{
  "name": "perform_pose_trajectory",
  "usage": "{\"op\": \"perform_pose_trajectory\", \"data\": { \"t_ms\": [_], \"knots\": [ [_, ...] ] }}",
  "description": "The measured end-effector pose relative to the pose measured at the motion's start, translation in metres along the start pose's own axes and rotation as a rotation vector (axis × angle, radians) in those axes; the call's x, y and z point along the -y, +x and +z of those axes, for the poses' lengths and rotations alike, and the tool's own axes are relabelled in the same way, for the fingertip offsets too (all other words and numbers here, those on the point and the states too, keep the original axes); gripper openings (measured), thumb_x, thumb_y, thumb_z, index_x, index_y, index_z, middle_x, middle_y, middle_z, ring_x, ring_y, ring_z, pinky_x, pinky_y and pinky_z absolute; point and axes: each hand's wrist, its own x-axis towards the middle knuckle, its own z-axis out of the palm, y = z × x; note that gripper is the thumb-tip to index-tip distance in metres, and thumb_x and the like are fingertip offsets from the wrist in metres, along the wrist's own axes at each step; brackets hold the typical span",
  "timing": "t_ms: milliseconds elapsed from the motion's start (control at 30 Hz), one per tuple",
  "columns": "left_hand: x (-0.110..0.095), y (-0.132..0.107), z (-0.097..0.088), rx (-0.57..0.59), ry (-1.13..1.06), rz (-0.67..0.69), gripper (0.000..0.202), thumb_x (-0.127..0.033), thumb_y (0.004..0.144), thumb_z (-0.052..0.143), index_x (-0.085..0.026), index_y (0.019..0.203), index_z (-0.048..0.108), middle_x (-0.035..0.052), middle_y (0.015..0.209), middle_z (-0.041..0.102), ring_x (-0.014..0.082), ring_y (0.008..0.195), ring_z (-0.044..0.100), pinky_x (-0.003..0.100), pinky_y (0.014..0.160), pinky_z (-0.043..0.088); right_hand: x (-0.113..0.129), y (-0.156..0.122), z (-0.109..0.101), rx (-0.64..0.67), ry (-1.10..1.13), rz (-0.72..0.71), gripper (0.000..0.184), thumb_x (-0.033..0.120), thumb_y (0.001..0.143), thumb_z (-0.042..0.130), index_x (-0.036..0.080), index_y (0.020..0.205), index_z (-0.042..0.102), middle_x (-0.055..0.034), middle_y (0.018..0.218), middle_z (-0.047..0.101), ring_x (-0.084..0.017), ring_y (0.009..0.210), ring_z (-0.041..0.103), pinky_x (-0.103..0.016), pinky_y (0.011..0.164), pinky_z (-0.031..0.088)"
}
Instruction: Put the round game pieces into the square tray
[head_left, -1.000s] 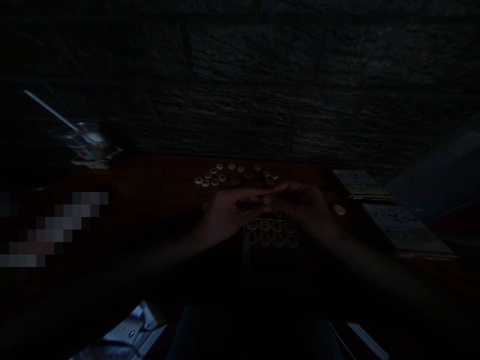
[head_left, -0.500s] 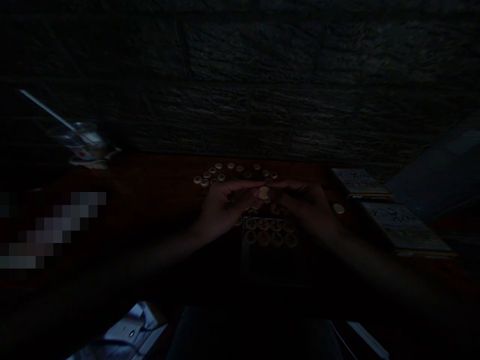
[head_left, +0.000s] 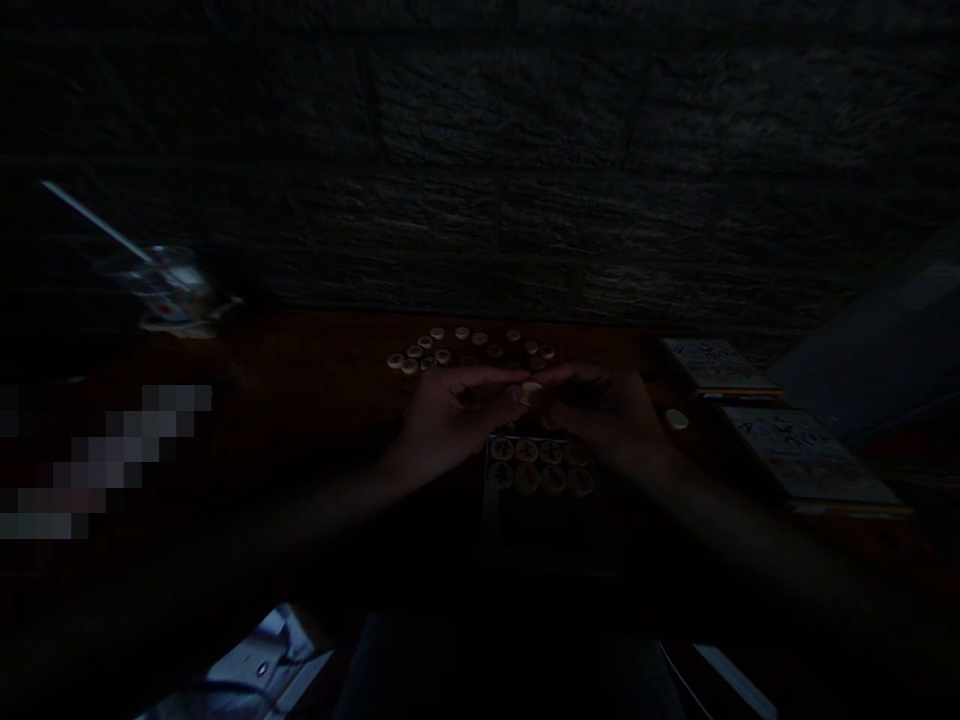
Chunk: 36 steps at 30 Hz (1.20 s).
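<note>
Between the fingertips of both hands is a round, pale xiangqi piece. My left hand pinches it from the left, thumb below and forefinger above. On its right side, my right hand closes its fingers around the same piece. Just below the hands, a dark tray holds two rows of lettered xiangqi pieces. Beyond the hands, several loose pieces lie scattered on the table. The scene is very dark, so finger detail is faint.
Two flat printed boxes lie at the right, one behind the other. A lone pale disc rests beside them. A clear cup with a straw stands at the back left. A stone wall rises behind the wooden table.
The held piece has turned a little between the fingertips, and the right thumb has shifted closer to it. The pieces in the tray look unchanged.
</note>
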Motion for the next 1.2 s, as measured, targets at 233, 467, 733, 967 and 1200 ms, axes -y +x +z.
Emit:
{"op": "perform_pose_trajectory", "data": {
  "t_ms": [233,467,733,967,1200],
  "knots": [
    [-0.0029,0.001,0.0038,0.011,-0.024,0.031,0.025,-0.018,0.081,0.082,-0.016,0.105,0.078,0.0062,0.099,0.083,0.0172,0.085,0.08,0.023,0.077,0.065,0.0007,-0.0012,-0.0002,-0.011,0.018,-0.002,0.02,0.033,0.074,0.089,0.022,0.087,0.081,-0.0016,0.079,0.079,-0.014,0.065,0.07,-0.027,0.064,0.058],
    [0.0014,0.0006,0.0018,0.035,-0.042,0.01,0.031,-0.023,0.08,0.084,-0.018,0.11,0.078,0.0071,0.097,0.083,0.0199,0.085,0.08,0.029,0.079,0.066,0.0033,-0.0004,0.0025,-0.005,0.004,0.079,0.023,0.042,0.076,0.087,0.02,0.081,0.081,-0.001,0.066,0.073,-0.012,0.056,0.064,-0.023,0.054,0.053],
    [0.0019,0.0028,-0.0015,-0.012,-0.03,-0.055,0.023,-0.029,0.092,0.072,-0.021,0.112,0.079,0.0053,0.105,0.082,0.0199,0.09,0.08,0.029,0.08,0.066,-0.0035,0.0013,-0.0002,0.001,0.099,0.114,0.027,0.038,0.075,0.087,0.019,0.092,0.081,-0.0025,0.072,0.076,-0.013,0.061,0.068,-0.024,0.057,0.055],
    [-0.0014,-0.0021,0.0002,0.062,0.185,0.089,0.03,-0.023,0.089,0.073,-0.02,0.118,0.077,0.0064,0.109,0.081,0.02,0.092,0.079,0.029,0.08,0.064,0.0012,-0.0001,0.003,0.005,0.029,0.139,0.03,0.046,0.073,0.088,0.018,0.08,0.079,-0.0018,0.068,0.073,-0.012,0.057,0.064,-0.023,0.055,0.053],
    [-0.0007,-0.0017,0.0019,0.068,0.186,0.109,0.029,-0.025,0.085,0.079,-0.02,0.113,0.078,0.0055,0.107,0.082,0.019,0.093,0.078,0.027,0.081,0.063,0.0046,-0.0017,0.0045,0.015,-0.014,0.155,0.031,0.047,0.074,0.087,0.018,0.074,0.077,0.0,0.059,0.069,-0.011,0.05,0.061,-0.021,0.048,0.047]
  ]
}}
